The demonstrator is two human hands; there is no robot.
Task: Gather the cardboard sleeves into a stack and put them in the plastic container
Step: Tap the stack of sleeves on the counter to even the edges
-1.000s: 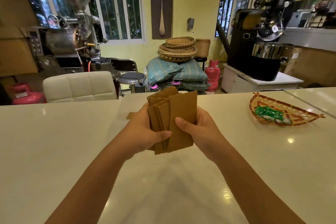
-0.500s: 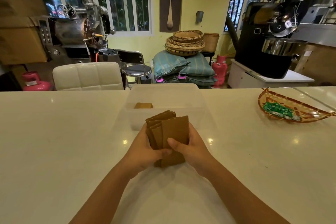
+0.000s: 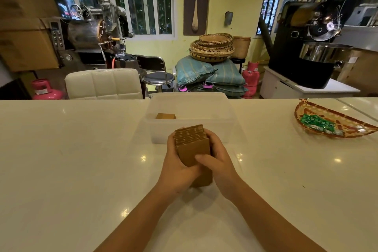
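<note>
**Sleeves squared up, container waiting**

Head view: the left hand (image 3: 178, 166) and right hand (image 3: 219, 162) are clasping the stack of cardboard sleeves (image 3: 193, 147), fingers wrapped tight. The plastic container (image 3: 225, 127) is sitting at twelve o'clock, holding a few sleeves (image 3: 165, 116); placing remains.

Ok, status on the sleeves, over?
Left hand and right hand both clamped on the squared brown cardboard sleeve stack. Stack upright, just short of the translucent plastic container. Path clear.
</note>
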